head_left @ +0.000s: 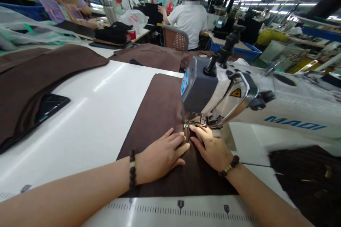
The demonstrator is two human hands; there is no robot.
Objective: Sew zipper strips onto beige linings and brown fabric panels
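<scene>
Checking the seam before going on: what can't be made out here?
Head view only.
Needle: hidden behind the machine head.
Cloth under left hand and right hand: covered, seam unseen.
Ruler numbers: small, cut by bottom edge.
Dark pile at right: blurred, cut by edge.

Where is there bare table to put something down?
The glossy white tabletop is bare between the heaped brown cloth on the left and the flat brown fabric panel. A smaller patch lies below the white sewing machine. Left hand and right hand crowd the needle.
</scene>
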